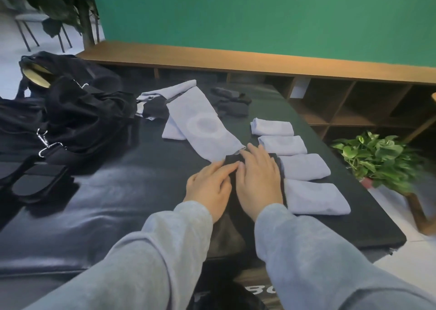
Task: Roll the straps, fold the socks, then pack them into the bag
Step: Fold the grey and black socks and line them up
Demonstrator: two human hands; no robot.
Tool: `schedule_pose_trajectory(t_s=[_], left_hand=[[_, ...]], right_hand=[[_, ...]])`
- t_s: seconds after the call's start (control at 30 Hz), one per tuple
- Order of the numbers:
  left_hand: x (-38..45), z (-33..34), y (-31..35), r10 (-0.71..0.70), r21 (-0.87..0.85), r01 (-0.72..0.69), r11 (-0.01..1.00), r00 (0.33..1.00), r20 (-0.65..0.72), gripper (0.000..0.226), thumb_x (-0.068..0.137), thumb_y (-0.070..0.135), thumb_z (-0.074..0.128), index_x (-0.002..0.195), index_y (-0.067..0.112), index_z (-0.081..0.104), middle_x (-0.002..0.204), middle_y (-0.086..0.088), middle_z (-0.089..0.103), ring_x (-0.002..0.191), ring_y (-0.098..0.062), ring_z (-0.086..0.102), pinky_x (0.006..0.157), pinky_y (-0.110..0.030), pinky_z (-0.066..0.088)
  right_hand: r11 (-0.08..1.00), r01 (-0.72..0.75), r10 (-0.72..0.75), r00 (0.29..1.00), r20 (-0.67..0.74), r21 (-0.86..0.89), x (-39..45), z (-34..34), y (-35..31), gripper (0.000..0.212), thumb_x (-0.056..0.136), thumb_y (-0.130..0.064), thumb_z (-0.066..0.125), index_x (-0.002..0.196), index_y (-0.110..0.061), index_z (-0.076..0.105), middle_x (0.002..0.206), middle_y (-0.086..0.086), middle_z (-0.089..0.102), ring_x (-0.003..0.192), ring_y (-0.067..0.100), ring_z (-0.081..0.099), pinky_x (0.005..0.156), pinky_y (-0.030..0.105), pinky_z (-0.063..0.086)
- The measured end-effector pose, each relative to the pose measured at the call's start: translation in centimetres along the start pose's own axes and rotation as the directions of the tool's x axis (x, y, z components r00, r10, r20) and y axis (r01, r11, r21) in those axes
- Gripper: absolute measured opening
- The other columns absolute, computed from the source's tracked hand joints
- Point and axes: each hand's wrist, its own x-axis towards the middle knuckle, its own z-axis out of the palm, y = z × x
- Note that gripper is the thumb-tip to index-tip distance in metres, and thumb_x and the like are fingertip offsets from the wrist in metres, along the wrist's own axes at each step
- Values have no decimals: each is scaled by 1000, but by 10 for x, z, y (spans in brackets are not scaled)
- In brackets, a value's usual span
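Socks make up most of the finished work here: four folded lavender sock bundles lie in a row along the surface's right side, the farthest (272,127) at about one o'clock from the hands, then a second (283,145), a third (304,167) and the nearest (316,197) at roughly three o'clock. Both hands press flat on a black sock (232,160) stretched toward the person at the middle of the dark padded surface (118,203); the left hand (208,183) and the right hand (258,180) lie side by side with fingers straight and relaxed, flattening the cloth and not clutching it, so I judge this sock to be mid-fold. Left to fold are a long unfolded lavender sock (203,123) lying at twelve o'clock, touching the black sock's far end, another lavender piece (169,90) beyond it, a small dark sock (153,109) at eleven o'clock, and a heap of dark socks (232,103) farther back at about twelve. At ten o'clock the black bag (77,111) slumps open, with metal clips (46,142) on its straps, and a flat black strap (35,180) lies at nine o'clock; whether that strap counts as rolled I cannot tell. Nothing folded appears to be in the bag yet, so packing seems wholly ahead, with folding perhaps halfway.
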Motion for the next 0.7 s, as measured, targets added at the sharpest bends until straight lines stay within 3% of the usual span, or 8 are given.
schedule_pose_trajectory(t_s=[0.07,0.13,0.33,0.57,0.7], left_hand=[[2,-7,-6,-36,-65,30,997,996,-85,36,97,15,39,126,30,54,134,11,48,124,-11,42,108,-35,30],[6,-16,-11,-51,-24,49,999,992,-113,33,97,15,40,125,25,51,133,9,47,120,-17,46,105,-34,33],[34,-19,-31,-45,367,4,930,994,103,50,98,20,38,144,30,24,153,14,19,140,-5,16,113,-31,8],[55,-18,-27,-58,546,-16,837,991,118,41,96,43,39,135,31,37,135,9,41,127,-17,31,102,-35,26],[55,-20,-32,-80,558,32,830,995,63,32,97,41,37,125,29,46,125,8,45,120,-16,35,95,-35,29]], right_hand=[[999,-34,35,999,30,-26,-8,12,-3,46,101,-31,26,146,-23,28,156,-10,17,145,10,1,115,31,-7],[996,-37,41,998,47,-77,-13,20,-1,51,100,-36,23,149,-25,20,157,-10,13,145,11,-3,115,32,-11],[991,-35,40,999,36,-126,-10,22,-1,52,100,-42,21,150,-27,18,157,-12,13,145,10,-3,113,31,-13],[992,-33,38,999,34,-121,-10,21,-1,52,99,-43,17,149,-29,20,157,-13,15,145,9,-2,112,30,-14],[992,-30,33,999,26,-121,-10,21,-2,51,99,-42,22,148,-28,22,156,-12,17,145,9,0,111,29,-14]])
